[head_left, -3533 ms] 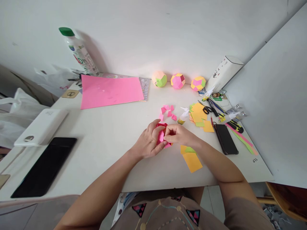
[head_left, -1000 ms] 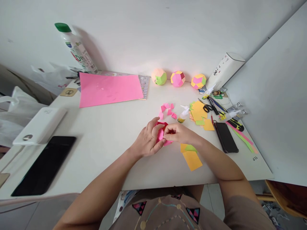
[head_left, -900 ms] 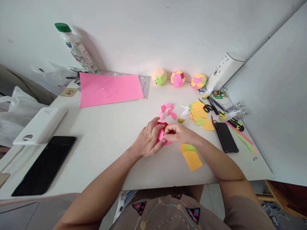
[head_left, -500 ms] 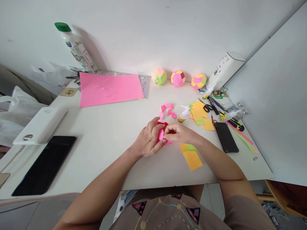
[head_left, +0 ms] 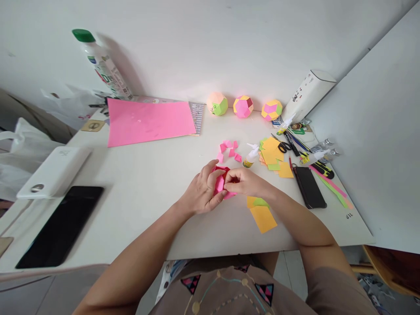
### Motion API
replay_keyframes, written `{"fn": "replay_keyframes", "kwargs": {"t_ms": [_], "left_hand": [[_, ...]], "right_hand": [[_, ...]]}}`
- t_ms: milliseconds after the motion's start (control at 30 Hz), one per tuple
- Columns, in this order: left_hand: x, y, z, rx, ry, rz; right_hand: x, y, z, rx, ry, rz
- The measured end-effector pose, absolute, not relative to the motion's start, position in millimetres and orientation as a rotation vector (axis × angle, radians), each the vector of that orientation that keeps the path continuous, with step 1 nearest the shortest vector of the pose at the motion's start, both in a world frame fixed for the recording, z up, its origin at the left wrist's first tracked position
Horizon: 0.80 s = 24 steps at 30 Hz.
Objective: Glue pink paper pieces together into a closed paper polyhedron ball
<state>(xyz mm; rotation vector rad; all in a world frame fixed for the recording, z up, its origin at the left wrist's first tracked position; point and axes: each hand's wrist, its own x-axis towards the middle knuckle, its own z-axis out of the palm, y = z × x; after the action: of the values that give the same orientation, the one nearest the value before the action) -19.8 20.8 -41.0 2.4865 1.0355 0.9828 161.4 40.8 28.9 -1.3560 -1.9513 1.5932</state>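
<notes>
Between my two hands is a pink and red folded paper piece [head_left: 219,184], partly hidden by fingers. My left hand [head_left: 205,188] grips its left side, thumb below and fingers over the top. The fingers of my right hand [head_left: 241,180] pinch its right side near the middle. Small folded pink paper pieces [head_left: 231,153] lie just beyond, beside a small glue bottle [head_left: 251,155]. Orange and green paper squares [head_left: 263,218] rest near my right wrist.
Three paper balls [head_left: 243,106] line the wall. At the right are a paper stack [head_left: 271,151], scissors [head_left: 284,147], pens and a dark phone [head_left: 309,187]. Leftward are a pink sheet [head_left: 151,122], a tall bottle [head_left: 106,70], a white box [head_left: 54,172] and a black tablet [head_left: 62,225].
</notes>
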Motion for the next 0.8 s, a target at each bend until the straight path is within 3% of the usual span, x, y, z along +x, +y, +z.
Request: {"fn": "replay_keyframes", "kwargs": {"t_ms": [800], "left_hand": [[-20.4,21.5,-41.3,2.549,1.043,0.984]], "right_hand": [[162.9,43.9,28.5,-1.360,-1.927,1.631]]}}
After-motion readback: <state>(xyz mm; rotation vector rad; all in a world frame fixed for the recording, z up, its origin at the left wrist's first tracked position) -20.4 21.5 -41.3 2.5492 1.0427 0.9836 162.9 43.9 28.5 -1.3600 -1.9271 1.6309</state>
